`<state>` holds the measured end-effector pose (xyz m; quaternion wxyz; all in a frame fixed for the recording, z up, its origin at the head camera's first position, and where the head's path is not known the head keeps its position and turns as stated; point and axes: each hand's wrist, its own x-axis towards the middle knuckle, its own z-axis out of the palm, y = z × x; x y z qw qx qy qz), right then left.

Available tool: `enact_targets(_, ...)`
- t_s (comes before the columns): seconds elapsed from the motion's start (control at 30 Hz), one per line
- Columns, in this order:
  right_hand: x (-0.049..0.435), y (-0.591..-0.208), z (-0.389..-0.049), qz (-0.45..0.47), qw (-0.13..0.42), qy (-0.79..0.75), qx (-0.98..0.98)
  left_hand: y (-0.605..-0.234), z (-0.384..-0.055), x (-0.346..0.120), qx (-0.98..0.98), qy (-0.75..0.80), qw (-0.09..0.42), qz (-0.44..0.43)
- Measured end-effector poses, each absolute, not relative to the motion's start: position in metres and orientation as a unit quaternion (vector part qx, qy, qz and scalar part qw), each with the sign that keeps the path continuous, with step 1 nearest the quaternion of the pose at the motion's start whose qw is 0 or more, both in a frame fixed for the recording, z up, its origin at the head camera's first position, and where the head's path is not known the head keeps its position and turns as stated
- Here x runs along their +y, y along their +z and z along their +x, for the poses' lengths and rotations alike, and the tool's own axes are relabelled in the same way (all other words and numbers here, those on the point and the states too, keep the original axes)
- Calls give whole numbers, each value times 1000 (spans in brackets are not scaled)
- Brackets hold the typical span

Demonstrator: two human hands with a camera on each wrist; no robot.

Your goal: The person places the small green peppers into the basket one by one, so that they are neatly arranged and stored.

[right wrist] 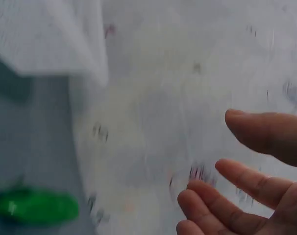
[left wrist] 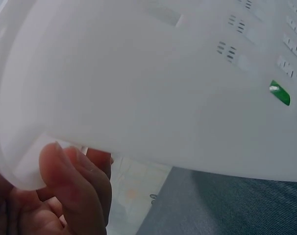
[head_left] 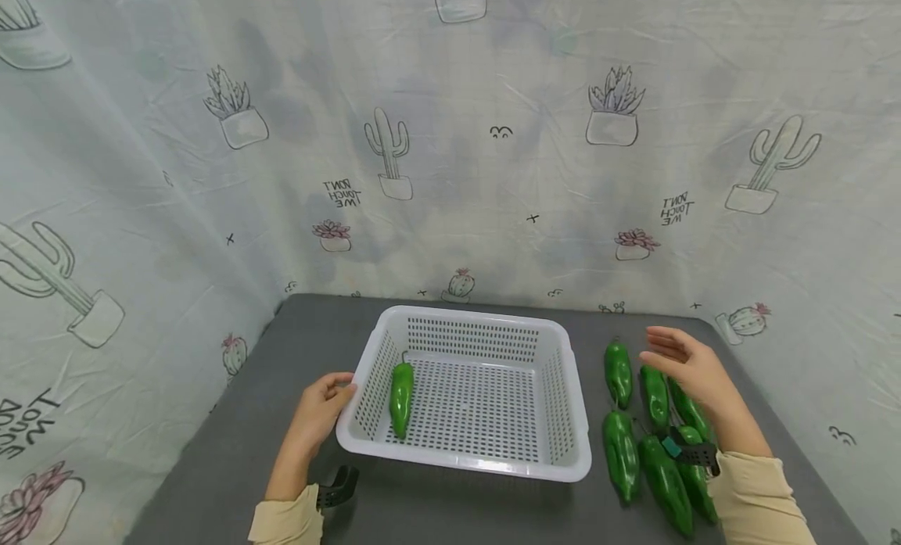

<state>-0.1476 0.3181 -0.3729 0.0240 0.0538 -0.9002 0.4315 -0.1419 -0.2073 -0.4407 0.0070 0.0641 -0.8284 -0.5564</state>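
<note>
A white perforated plastic basket [head_left: 464, 460] stands in the middle of the grey table, with one green pepper [head_left: 402, 400] lying along the left of its floor. My left hand [head_left: 318, 414] grips the left rim; in the left wrist view its fingers [left wrist: 72, 186] curl at the edge of the basket wall [left wrist: 119, 98]. Over the group of green peppers on the right, my right hand [head_left: 693, 373] hovers with fingers apart and holds nothing. The nearest peppers to it are a rear one [head_left: 655, 400] and one partly hidden under the hand [head_left: 690, 410].
Several more green peppers lie between the basket and the table's right edge, including one at the back [head_left: 619, 373] and one in front [head_left: 622, 455]. A cactus-print curtain [head_left: 464, 177] hangs behind the grey table [head_left: 239, 443] and along both sides.
</note>
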Motion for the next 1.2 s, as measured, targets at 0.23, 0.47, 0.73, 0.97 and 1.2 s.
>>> enact_targets(0.23,362,-399,-131,33,41,435,-899,-440,-143,-207,-831,-552,5,65)
enact_targets(0.47,381,-420,-123,-6,41,396,-918,-440,-145,-209,-831,-552,12,65)
enact_targets(0.73,394,-433,-104,-54,-45,373,-925,-440,-145,-209,-832,-550,13,66)
enact_targets(0.97,402,-452,-87,-44,-105,393,-913,-438,-143,-208,-834,-549,12,64)
enact_targets(1.2,400,-466,-78,-41,-153,425,-891,-441,-142,-209,-834,-549,6,65)
